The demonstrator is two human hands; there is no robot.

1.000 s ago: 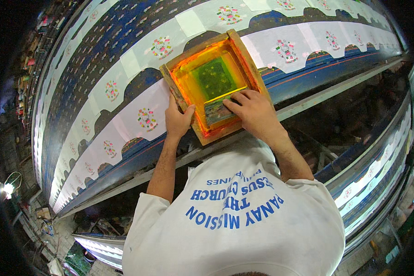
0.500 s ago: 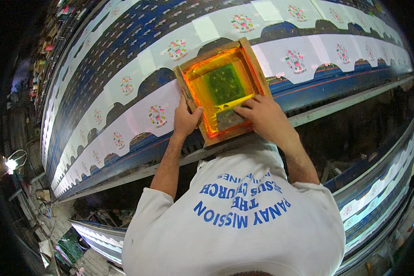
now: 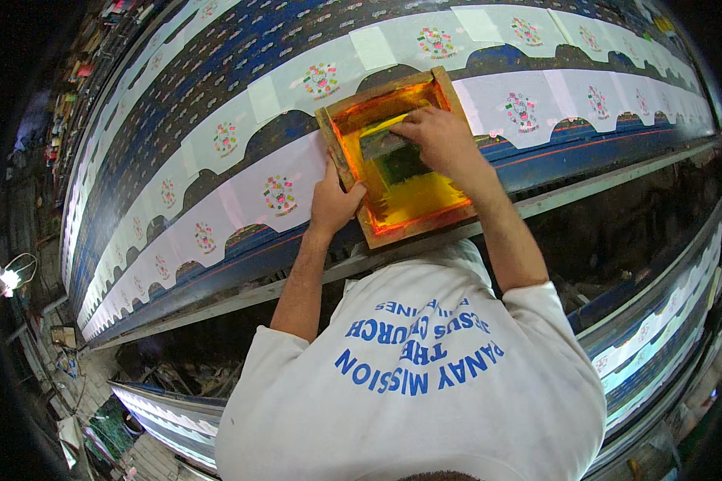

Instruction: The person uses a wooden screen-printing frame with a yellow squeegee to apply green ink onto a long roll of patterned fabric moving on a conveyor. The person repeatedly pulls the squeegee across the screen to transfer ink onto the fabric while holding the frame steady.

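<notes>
A wooden-framed printing screen (image 3: 379, 93), orange and yellow inside, lies over the nearest row of white cut fabric pieces, in front of my chest. My left hand (image 3: 334, 204) grips the left side of its frame, thumb toward the inner edge. Inside the frame, my right hand (image 3: 440, 143) is closed on a flat squeegee (image 3: 383, 143) with a yellowish upper edge, up near the far side. The squeegee partly covers the dark green mesh area (image 3: 403, 164). What lies under the screen is hidden.
Printed white pieces (image 3: 279, 194) with a small colourful picture line the long dark blue table, more rows (image 3: 321, 78) beyond. A pale rail (image 3: 594, 186) runs along its near edge. Behind me stands another table with white pieces (image 3: 650, 337). A bright lamp (image 3: 10, 279) shines at far left.
My right hand has pushed the squeegee from the near end of the screen to its far part. My left hand has stayed on the frame.
</notes>
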